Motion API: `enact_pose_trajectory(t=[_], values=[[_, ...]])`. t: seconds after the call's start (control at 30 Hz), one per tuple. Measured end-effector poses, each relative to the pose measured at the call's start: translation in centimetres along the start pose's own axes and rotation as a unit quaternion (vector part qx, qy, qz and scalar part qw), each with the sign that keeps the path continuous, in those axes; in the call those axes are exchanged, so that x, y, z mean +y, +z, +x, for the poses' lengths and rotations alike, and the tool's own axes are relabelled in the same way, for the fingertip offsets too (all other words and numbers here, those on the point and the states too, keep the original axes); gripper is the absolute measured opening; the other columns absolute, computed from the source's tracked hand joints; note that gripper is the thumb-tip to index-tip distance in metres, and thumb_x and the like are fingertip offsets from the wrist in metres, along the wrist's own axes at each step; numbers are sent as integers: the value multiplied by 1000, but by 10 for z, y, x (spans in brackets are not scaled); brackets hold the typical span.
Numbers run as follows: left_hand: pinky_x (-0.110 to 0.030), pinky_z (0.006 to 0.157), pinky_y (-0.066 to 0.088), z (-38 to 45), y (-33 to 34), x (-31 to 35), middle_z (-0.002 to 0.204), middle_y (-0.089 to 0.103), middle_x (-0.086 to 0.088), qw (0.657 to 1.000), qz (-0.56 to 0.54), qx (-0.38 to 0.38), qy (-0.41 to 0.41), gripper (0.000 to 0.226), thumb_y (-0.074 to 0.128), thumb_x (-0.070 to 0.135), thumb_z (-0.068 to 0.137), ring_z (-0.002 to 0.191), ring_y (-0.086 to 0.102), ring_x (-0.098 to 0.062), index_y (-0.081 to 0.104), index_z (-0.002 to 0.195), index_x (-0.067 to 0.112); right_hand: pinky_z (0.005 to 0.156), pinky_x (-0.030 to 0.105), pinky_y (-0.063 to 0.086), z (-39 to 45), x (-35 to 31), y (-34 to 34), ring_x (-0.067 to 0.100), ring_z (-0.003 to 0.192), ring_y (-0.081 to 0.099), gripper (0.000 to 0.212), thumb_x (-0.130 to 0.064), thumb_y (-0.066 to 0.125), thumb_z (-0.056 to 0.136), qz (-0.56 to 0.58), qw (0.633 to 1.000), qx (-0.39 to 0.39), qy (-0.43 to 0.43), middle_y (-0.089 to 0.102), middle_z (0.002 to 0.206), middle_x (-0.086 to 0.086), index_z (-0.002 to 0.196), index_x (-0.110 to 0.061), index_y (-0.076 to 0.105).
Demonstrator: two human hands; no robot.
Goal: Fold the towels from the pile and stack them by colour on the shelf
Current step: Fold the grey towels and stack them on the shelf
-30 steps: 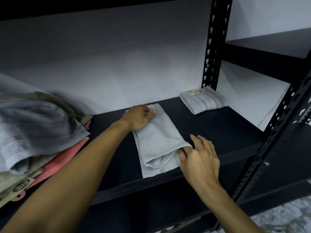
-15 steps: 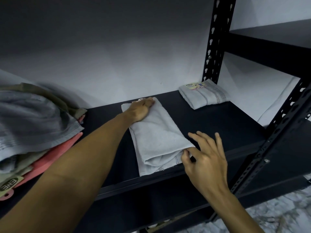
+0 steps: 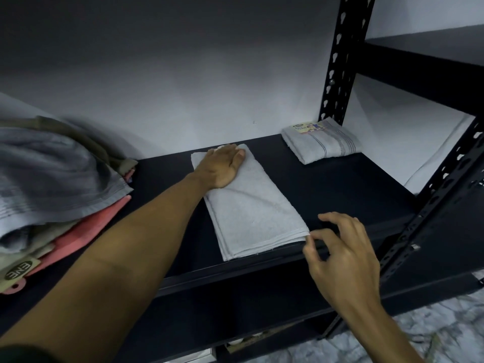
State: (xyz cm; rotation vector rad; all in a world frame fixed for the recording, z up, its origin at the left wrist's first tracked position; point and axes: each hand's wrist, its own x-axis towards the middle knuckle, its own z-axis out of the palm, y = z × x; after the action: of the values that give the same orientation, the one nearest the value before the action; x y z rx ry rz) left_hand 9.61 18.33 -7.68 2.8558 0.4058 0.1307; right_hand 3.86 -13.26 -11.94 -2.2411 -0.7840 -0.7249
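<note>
The half-folded grey towel [image 3: 248, 203] lies lengthwise on the dark shelf [image 3: 340, 189], its near end right at the front lip. A careless tug there could, I'd judge, drag it over the edge or spring the fold open; it also still has to match the folded grey towel [image 3: 320, 142] at the far right. The left hand [image 3: 222, 166] reaches far, fingers straight, pressing flat on the towel's far end and gripping nothing. The right hand [image 3: 340, 252] hovers at the near right corner, fingers loosely spread, fingertips just beside the hem, holding nothing. The unfolded pile [image 3: 52, 189] waits left.
</note>
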Motion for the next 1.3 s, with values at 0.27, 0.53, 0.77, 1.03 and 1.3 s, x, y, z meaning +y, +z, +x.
enact_pose_trajectory(t=[0.27, 0.53, 0.77, 1.03, 1.3], values=[[-41, 106, 42, -70, -34, 33, 136, 56, -4, 973, -33, 195, 119, 34, 52, 30, 99, 126, 48, -20, 61, 128, 14, 82, 48, 56, 2, 1, -1, 18, 100, 52, 31, -28, 57, 87, -12, 998, -28, -54, 63, 106, 4, 112, -12, 69], [-22, 55, 47, -230, -18, 68, 97, 62, 20, 987, 39, 118, 100, 34, 48, 58, 90, 89, 56, 0, 69, 100, 34, 75, 41, 56, 7, 1, 4, 9, 93, 51, 30, -33, 53, 87, 45, 998, 1, -54, 69, 91, -4, 98, -19, 77], [-33, 47, 52, -234, -10, 60, 93, 62, 13, 983, 74, 134, 103, 15, 57, 31, 95, 78, 60, -8, 71, 92, 27, 76, 39, 57, 6, -4, 3, 10, 87, 51, 29, -32, 55, 86, 50, 996, -5, -77, 67, 87, -4, 95, -18, 78], [-29, 36, 43, -260, -28, 56, 83, 57, 3, 977, 123, 145, 102, 13, 76, 5, 79, 69, 55, -14, 66, 80, 14, 55, 4, 30, -2, -17, 6, 15, 108, 56, 7, -18, 65, 85, 45, 984, -63, -162, 61, 112, 0, 86, -12, 69], [-23, 31, 34, -268, -15, 47, 75, 53, 3, 973, 141, 158, 92, 18, 75, 7, 78, 60, 48, -11, 60, 72, 14, 71, 6, 37, -4, -18, 9, 5, 124, 50, 8, -22, 57, 83, 74, 968, -147, -191, 65, 122, -4, 85, -16, 61]])
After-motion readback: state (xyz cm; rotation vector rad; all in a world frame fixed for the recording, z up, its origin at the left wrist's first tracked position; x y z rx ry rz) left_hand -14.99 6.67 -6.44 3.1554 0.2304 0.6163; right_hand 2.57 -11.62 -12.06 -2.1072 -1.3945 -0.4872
